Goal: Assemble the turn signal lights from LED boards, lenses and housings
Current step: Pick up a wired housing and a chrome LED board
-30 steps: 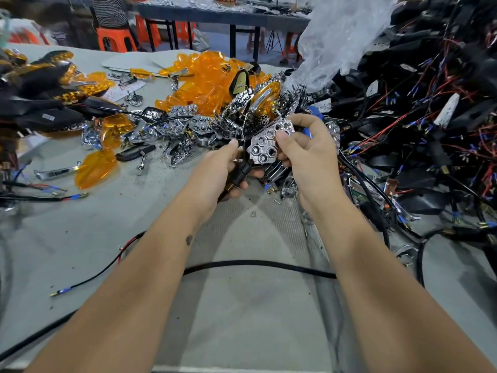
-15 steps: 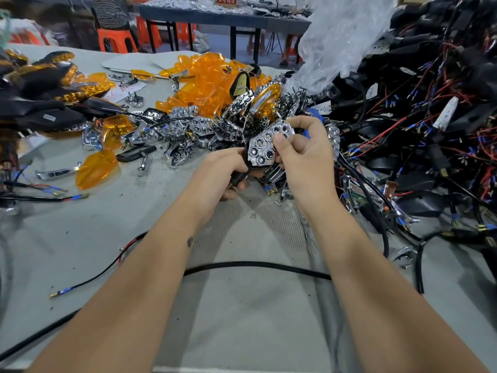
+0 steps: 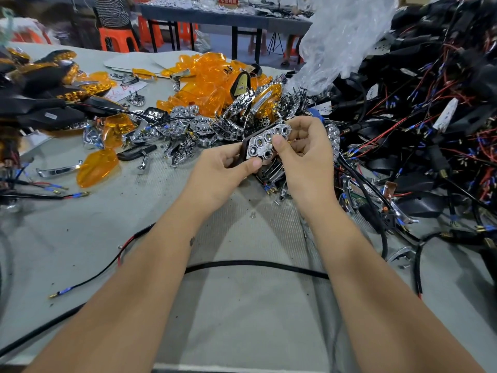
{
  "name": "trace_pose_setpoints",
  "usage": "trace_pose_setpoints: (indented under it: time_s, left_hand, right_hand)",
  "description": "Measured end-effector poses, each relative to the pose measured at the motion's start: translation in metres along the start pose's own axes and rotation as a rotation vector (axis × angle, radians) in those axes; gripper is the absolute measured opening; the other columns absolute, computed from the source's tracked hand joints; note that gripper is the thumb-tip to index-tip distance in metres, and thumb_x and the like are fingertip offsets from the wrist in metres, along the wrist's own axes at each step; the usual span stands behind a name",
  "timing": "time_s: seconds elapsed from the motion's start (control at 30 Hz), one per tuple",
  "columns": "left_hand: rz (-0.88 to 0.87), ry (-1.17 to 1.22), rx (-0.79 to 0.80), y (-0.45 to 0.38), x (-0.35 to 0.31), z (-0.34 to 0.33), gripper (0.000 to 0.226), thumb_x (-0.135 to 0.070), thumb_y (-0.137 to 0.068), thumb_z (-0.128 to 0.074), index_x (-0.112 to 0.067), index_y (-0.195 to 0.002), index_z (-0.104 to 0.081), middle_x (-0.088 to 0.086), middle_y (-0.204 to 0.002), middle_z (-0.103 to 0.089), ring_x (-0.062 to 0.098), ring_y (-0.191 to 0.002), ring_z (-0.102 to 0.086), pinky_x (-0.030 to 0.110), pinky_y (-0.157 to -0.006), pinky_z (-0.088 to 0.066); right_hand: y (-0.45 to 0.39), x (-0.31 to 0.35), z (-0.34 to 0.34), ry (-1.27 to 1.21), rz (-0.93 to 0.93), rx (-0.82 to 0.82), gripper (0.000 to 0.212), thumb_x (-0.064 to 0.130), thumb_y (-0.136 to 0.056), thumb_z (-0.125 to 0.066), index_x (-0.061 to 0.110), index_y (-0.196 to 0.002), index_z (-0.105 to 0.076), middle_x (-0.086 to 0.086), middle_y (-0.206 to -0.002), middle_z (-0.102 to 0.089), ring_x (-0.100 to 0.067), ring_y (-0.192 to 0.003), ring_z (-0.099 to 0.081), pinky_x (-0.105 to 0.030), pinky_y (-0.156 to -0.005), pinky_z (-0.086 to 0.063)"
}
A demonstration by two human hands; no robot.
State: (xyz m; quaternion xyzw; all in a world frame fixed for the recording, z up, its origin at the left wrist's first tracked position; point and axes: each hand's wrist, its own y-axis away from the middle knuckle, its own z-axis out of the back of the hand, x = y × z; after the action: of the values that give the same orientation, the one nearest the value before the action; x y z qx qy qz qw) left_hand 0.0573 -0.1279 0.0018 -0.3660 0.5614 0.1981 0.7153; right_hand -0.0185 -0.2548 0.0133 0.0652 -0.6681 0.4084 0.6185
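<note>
From the head view, both hands meet over the grey table (image 3: 242, 319), just in front of the parts heap. Between them sits a chrome reflector (image 3: 265, 145), a flat shiny piece stamped with hexagonal cells, each with a small hole at its centre; it rests against a black housing (image 3: 243, 152) whose dark edge shows along its left side. The left hand (image 3: 223, 173) grips the housing from below, thumb pressed on the reflector's lower edge. The right hand (image 3: 304, 154) pinches the reflector's upper right part with curled fingers. Behind them lie heaped orange lenses (image 3: 204, 76), more chrome reflectors (image 3: 199, 125) and, to the right, a tangle of black housings with red and black wires (image 3: 416, 117).
</note>
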Motion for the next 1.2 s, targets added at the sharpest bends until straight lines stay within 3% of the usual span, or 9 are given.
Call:
trace_pose_setpoints:
  time_s: [0.1,0.27,0.43,0.6,0.73,0.8,0.93,1.07,1.2]
  left_hand:
    - [0.011,-0.019,0.017,-0.001,0.002,0.001,0.016,-0.015,-0.089,-0.069,-0.029,-0.096,-0.07,-0.017,-0.075,-0.073,-0.004,-0.07,-0.066,0.018,-0.068,-0.055]
    - [0.045,-0.07,-0.012,-0.001,0.006,0.002,0.011,-0.021,-0.092,-0.068,-0.03,-0.093,-0.073,-0.007,-0.078,-0.073,0.006,-0.076,-0.067,0.041,-0.085,-0.059]
    - [0.05,-0.05,-0.031,0.002,0.002,0.0,0.016,-0.02,-0.098,-0.062,-0.014,-0.107,-0.073,0.002,-0.076,-0.069,-0.005,-0.051,-0.054,0.007,-0.053,-0.04]
    - [0.092,-0.058,-0.003,0.001,-0.003,0.001,0.014,-0.017,-0.096,-0.062,-0.009,-0.102,-0.07,0.007,-0.077,-0.066,-0.005,-0.044,-0.05,0.006,-0.045,-0.033]
    - [0.112,-0.059,0.012,-0.001,-0.003,0.002,0.012,-0.02,-0.094,-0.065,-0.023,-0.084,-0.069,-0.004,-0.064,-0.06,-0.003,-0.044,-0.046,0.008,-0.044,-0.033]
    - [0.103,-0.067,-0.014,-0.001,-0.002,0.002,0.007,-0.019,-0.093,-0.067,-0.022,-0.087,-0.07,-0.008,-0.064,-0.063,-0.004,-0.051,-0.053,0.009,-0.048,-0.04]
    - [0.089,-0.047,-0.083,-0.002,0.002,0.002,0.017,-0.007,-0.088,-0.071,-0.019,-0.102,-0.071,0.005,-0.097,-0.076,0.013,-0.089,-0.071,0.027,-0.082,-0.057]
    - [0.11,-0.047,-0.051,-0.003,0.002,0.002,0.026,0.0,-0.083,-0.075,-0.018,-0.101,-0.072,-0.005,-0.094,-0.075,0.005,-0.087,-0.07,0.024,-0.08,-0.059]
    - [0.106,-0.088,-0.018,-0.003,0.003,0.003,0.022,-0.006,-0.082,-0.077,-0.024,-0.093,-0.072,-0.012,-0.089,-0.076,0.003,-0.086,-0.071,0.022,-0.081,-0.058]
  right_hand:
    - [-0.001,0.0,0.003,-0.03,-0.005,0.029,0.027,0.011,-0.09,-0.071,0.031,-0.098,-0.055,0.001,-0.09,-0.052,-0.011,-0.079,-0.048,-0.026,-0.077,-0.047]
    - [-0.002,-0.003,0.003,-0.011,-0.032,0.02,0.024,0.016,-0.09,-0.072,0.032,-0.098,-0.056,0.002,-0.093,-0.051,-0.007,-0.077,-0.046,-0.017,-0.073,-0.046]
    - [-0.003,-0.006,0.004,-0.012,-0.057,0.028,0.02,0.017,-0.091,-0.071,0.028,-0.099,-0.056,0.007,-0.091,-0.051,-0.004,-0.072,-0.047,-0.017,-0.071,-0.046]
    - [-0.005,-0.005,0.007,-0.015,-0.025,0.055,0.025,0.015,-0.09,-0.073,0.033,-0.095,-0.055,0.004,-0.091,-0.049,-0.012,-0.076,-0.046,-0.023,-0.074,-0.046]
    - [-0.006,-0.004,0.008,-0.024,-0.018,0.071,0.024,0.016,-0.091,-0.072,0.032,-0.097,-0.055,0.002,-0.088,-0.05,-0.013,-0.077,-0.047,-0.026,-0.074,-0.047]
    - [-0.006,-0.005,0.007,-0.03,-0.048,0.073,0.021,0.016,-0.092,-0.07,0.029,-0.099,-0.055,0.003,-0.087,-0.051,-0.01,-0.077,-0.048,-0.029,-0.074,-0.048]
    - [-0.006,-0.007,0.005,-0.033,-0.087,0.067,0.018,0.012,-0.094,-0.066,0.026,-0.094,-0.054,-0.004,-0.094,-0.056,-0.018,-0.083,-0.053,-0.041,-0.078,-0.051]
    - [-0.009,-0.006,0.01,-0.125,-0.113,0.075,0.015,0.006,-0.096,-0.062,0.02,-0.094,-0.056,0.001,-0.081,-0.061,-0.007,-0.068,-0.059,-0.022,-0.059,-0.049]
    - [-0.009,-0.005,0.012,-0.147,-0.103,0.104,0.014,0.002,-0.096,-0.061,0.015,-0.093,-0.056,0.003,-0.073,-0.061,-0.006,-0.061,-0.058,-0.02,-0.058,-0.051]
